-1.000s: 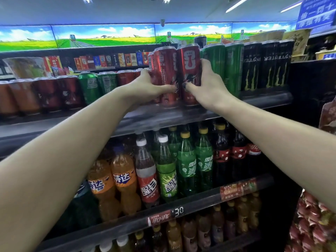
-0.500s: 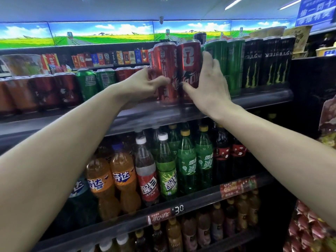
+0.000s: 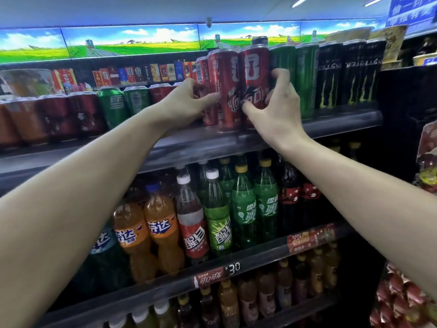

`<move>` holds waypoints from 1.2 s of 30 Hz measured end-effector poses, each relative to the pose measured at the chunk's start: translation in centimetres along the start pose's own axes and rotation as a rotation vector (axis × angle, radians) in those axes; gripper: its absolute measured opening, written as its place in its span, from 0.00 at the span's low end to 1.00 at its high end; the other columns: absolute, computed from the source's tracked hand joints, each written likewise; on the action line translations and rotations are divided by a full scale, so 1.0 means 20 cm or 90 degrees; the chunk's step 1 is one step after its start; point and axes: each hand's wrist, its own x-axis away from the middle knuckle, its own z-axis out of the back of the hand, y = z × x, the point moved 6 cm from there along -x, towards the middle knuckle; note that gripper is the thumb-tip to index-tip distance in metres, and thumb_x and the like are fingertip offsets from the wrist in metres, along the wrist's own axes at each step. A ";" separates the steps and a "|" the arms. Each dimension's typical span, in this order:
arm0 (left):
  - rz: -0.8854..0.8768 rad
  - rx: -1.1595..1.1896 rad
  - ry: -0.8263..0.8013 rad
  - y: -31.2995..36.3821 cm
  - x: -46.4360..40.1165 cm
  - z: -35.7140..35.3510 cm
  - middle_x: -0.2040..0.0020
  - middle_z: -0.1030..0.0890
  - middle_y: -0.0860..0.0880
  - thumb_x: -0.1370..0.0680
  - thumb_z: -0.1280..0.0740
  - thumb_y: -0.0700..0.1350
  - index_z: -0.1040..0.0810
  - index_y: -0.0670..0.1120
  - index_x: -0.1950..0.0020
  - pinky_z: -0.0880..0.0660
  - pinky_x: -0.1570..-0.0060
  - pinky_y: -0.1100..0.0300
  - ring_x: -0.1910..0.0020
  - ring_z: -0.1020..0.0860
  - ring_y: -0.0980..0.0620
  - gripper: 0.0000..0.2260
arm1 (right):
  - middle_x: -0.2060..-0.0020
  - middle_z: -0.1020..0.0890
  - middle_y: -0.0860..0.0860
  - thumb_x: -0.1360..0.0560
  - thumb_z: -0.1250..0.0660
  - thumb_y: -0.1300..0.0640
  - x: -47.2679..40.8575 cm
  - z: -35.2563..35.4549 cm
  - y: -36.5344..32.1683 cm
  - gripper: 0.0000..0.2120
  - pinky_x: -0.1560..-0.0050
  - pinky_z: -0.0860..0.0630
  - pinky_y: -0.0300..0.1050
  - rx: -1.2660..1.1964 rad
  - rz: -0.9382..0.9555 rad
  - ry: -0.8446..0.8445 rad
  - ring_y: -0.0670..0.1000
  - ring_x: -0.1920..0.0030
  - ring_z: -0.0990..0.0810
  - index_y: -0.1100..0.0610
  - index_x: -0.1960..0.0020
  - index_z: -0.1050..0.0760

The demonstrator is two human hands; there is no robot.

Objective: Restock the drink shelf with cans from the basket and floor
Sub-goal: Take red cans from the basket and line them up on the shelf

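Rightward, green cans (image 3: pixel 305 79) beside gripped red cans (image 3: pixel 238 88)

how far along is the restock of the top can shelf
Done: the top black shelf already carries short red and green cans, tall green and black cans. In hand: left hand and right hand each grip a tall red cola can. Basket and floor are out of view.
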 end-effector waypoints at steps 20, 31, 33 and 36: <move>0.096 0.082 0.007 0.02 -0.07 -0.11 0.58 0.13 0.50 0.16 0.48 0.48 0.20 0.45 0.42 0.19 0.59 0.60 0.61 0.15 0.56 0.17 | 0.36 0.31 0.55 0.21 0.30 0.48 0.03 0.01 -0.09 0.32 0.48 0.27 0.45 0.091 0.052 0.002 0.51 0.49 0.26 0.54 0.23 0.41; 0.007 -0.253 -0.044 0.02 -0.03 -0.11 0.27 0.25 0.42 0.12 0.48 0.56 0.41 0.43 0.18 0.35 0.39 0.56 0.40 0.27 0.48 0.25 | 0.35 0.30 0.55 0.19 0.32 0.52 0.05 -0.01 -0.07 0.35 0.50 0.26 0.49 0.127 0.087 -0.076 0.53 0.49 0.25 0.48 0.19 0.47; 0.001 -0.263 -0.042 0.01 -0.03 -0.12 0.26 0.26 0.42 0.12 0.49 0.56 0.42 0.43 0.18 0.35 0.37 0.56 0.38 0.27 0.48 0.26 | 0.34 0.30 0.56 0.19 0.35 0.57 0.05 -0.01 -0.07 0.35 0.50 0.24 0.50 0.163 0.097 -0.084 0.54 0.51 0.25 0.48 0.18 0.49; 0.007 -0.266 -0.040 -0.02 -0.04 -0.11 0.23 0.28 0.43 0.12 0.49 0.58 0.46 0.44 0.16 0.35 0.29 0.52 0.29 0.27 0.44 0.29 | 0.34 0.30 0.57 0.19 0.36 0.62 0.05 -0.01 -0.07 0.36 0.49 0.21 0.53 0.180 0.097 -0.089 0.56 0.51 0.23 0.47 0.17 0.50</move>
